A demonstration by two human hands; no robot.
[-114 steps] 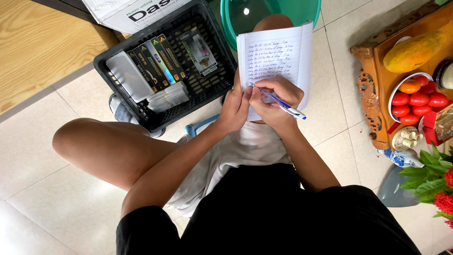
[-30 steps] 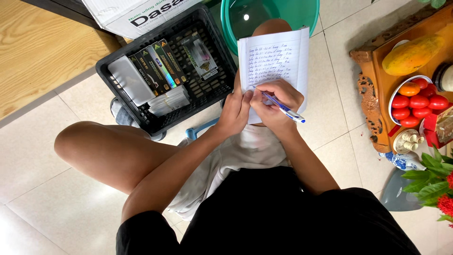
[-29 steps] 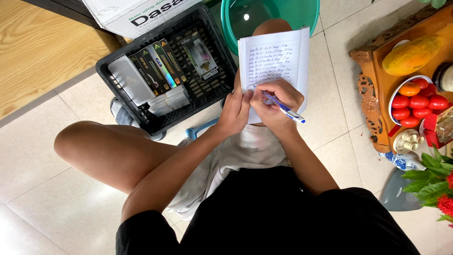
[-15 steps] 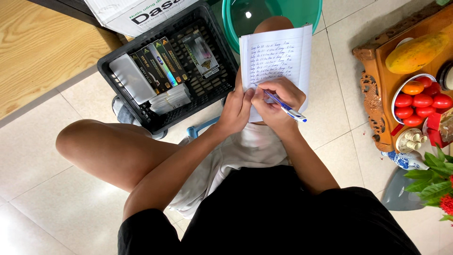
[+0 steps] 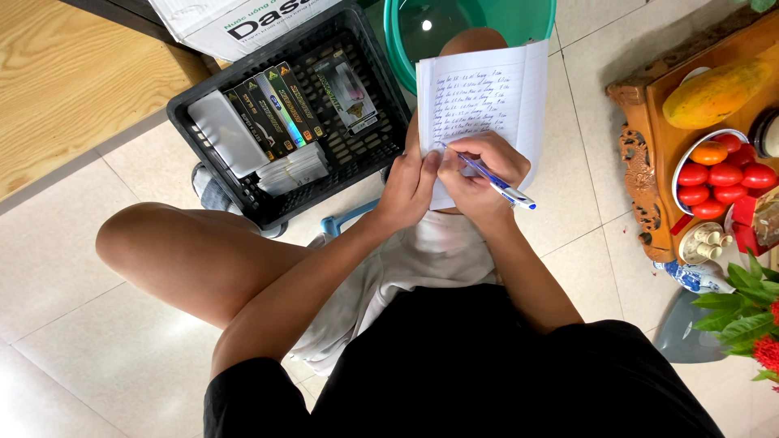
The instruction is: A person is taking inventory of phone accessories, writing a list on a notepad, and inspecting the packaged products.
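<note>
The notebook [image 5: 480, 109] lies open on the person's raised knee, lined page up, partly covered in handwriting. It is judged light and limp: thin paper that bends and slides unless pinned, best held flat at its lower edge, against the knee beneath.

The right hand [image 5: 480, 170] rests on the notebook's lower half, its fingers closed round a blue pen [image 5: 491, 176] in a writing grip, tip on the page. The left hand [image 5: 410, 188] sits at the notebook's lower left corner, fingers curled and pressing the edge; it touches the right hand.

Left of the notebook stands a black plastic crate [image 5: 280, 122] holding flat packets. Just beyond the notebook's top edge is a green basin [image 5: 540, 24]. Well to the notebook's right, a carved wooden tray [image 5: 653, 154] carries a bowl of tomatoes [image 5: 722, 174] and a papaya [image 5: 714, 89].
</note>
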